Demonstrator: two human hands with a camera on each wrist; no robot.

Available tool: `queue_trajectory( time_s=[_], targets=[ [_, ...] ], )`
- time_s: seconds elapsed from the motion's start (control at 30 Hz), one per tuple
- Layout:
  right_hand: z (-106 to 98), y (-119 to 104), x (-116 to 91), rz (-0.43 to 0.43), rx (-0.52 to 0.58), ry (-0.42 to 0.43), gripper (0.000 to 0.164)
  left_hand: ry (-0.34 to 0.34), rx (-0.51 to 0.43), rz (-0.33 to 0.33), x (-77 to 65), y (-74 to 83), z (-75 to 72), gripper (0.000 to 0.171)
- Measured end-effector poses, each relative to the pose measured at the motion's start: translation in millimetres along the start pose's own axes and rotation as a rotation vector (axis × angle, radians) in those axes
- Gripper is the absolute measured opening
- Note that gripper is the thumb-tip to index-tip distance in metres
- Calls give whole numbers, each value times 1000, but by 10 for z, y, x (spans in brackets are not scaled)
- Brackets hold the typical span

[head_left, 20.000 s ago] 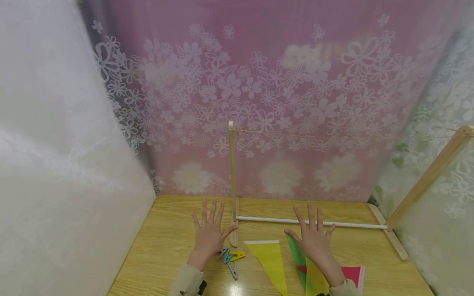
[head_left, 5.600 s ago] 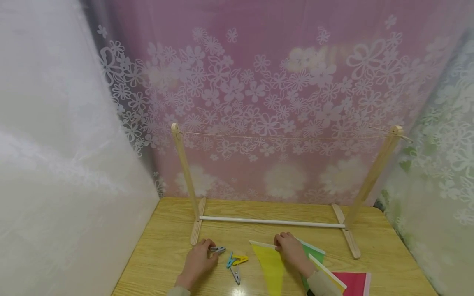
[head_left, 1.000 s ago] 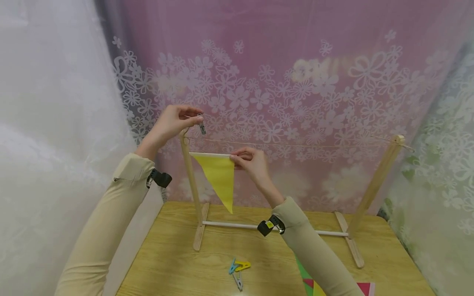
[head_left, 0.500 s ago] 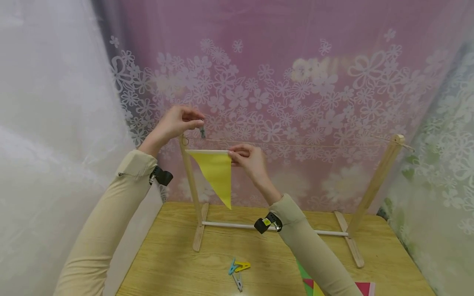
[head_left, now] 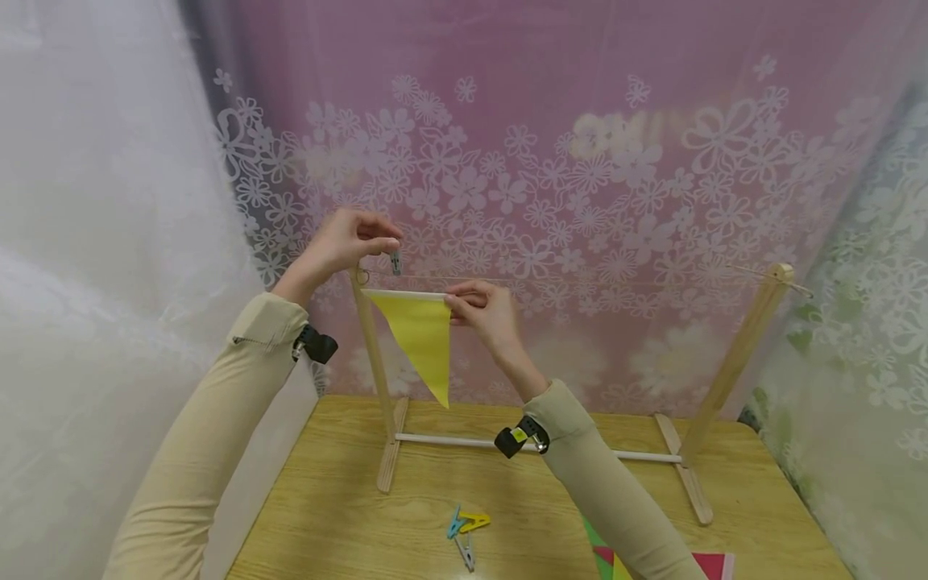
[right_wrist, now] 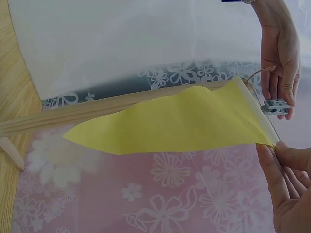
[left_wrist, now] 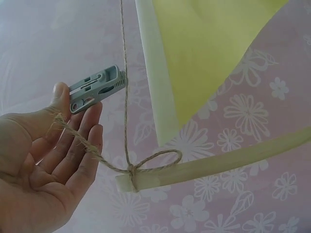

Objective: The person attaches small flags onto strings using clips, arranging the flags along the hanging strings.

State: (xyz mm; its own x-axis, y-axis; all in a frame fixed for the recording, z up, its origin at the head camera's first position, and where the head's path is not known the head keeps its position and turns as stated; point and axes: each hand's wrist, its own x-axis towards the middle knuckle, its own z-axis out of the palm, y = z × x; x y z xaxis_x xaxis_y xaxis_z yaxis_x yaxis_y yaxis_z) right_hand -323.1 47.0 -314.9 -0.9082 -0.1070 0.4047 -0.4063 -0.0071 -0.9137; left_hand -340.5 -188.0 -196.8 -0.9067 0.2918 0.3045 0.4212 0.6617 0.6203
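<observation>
My left hand (head_left: 348, 240) pinches a grey-blue clothespin (left_wrist: 98, 89) between thumb and fingers, its nose pointing down right at the string (left_wrist: 125, 43). Below it hangs a yellow triangular pennant (head_left: 420, 338) with a white top band. My right hand (head_left: 489, 318) pinches the band's right corner between thumb and fingers. In the head view the band lies level, just under the string, its left end by the left wooden post (head_left: 371, 346). The left wrist view shows the string tied in a bow at the post's tip, one loose tail crossing my left hand.
On the table (head_left: 348, 515) lie a blue clothespin (head_left: 455, 522), a yellow one (head_left: 475, 522) and a grey one (head_left: 466, 554). Green and red pennants (head_left: 714, 565) lie partly under my right forearm. The stand's right post (head_left: 732, 362) and white crossbar (head_left: 449, 441) frame the space.
Over the last second the clothespin has come down to the string and the pennant has risen slightly and shifted left. Earlier, the pennant lay on the table and my left hand picked up the clothespin.
</observation>
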Motion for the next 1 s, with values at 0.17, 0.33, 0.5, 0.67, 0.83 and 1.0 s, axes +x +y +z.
queue_trajectory(
  time_s=[0.17, 0.33, 0.5, 0.67, 0.83, 1.0],
  targets=[
    [1, 26, -11, 7, 7, 4, 19, 9, 5, 11, 12, -27, 22, 25],
    [12, 29, -15, 17, 7, 11, 19, -15, 3, 7, 8, -55, 56, 24],
    [25, 17, -16, 23, -1, 26, 17, -45, -3, -13, -15, -68, 72, 26],
    [46, 11, -28, 28, -3, 36, 18, -55, -4, -20, -46, -75, 76, 25],
    [78, 5, -42, 23, 19, 31, 19, -64, -7, -18, -65, -93, 89, 26],
    [113, 16, -44, 16, 37, 30, 18, -68, -6, -12, -82, -95, 101, 25]
  ],
)
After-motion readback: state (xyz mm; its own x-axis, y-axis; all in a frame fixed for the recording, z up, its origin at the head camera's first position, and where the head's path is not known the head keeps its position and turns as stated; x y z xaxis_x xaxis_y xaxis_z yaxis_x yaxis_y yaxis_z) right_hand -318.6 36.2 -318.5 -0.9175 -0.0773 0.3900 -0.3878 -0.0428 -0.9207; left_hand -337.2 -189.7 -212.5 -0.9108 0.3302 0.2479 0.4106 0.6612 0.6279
